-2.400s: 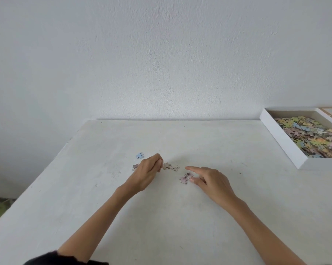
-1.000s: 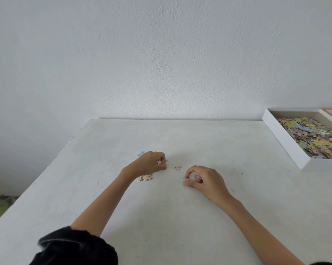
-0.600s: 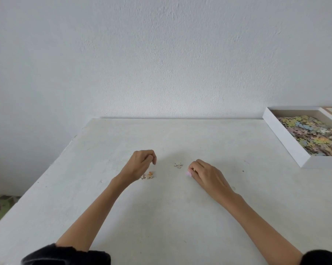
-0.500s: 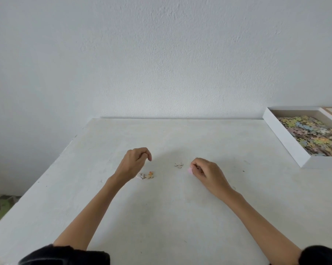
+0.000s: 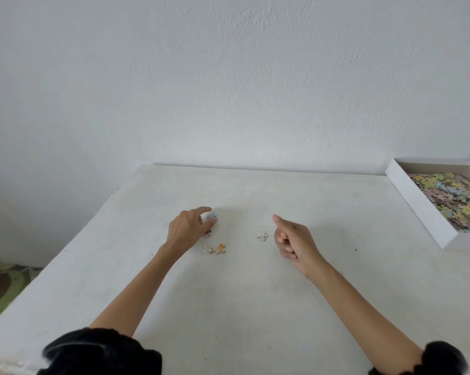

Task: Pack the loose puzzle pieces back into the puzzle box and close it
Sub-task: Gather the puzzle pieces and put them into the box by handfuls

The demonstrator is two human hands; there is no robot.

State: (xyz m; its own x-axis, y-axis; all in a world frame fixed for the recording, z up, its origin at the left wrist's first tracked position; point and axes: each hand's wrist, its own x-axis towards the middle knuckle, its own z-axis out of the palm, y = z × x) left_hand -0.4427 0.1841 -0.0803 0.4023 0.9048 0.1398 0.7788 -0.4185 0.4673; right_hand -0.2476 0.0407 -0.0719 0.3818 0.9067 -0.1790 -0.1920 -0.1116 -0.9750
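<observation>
Head view: the left hand spreads half-open over a pale blue piece, contact unclear, the right hand is curled tight, contents hidden, with three loose puzzle pieces on the table between them and the open puzzle box far right.

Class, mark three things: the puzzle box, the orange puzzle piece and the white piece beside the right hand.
puzzle box [image 5: 417, 204], head view, on its white side wall.
orange puzzle piece [image 5: 221, 249], head view, on its middle.
white piece [image 5: 262, 235], head view, on its middle.
</observation>
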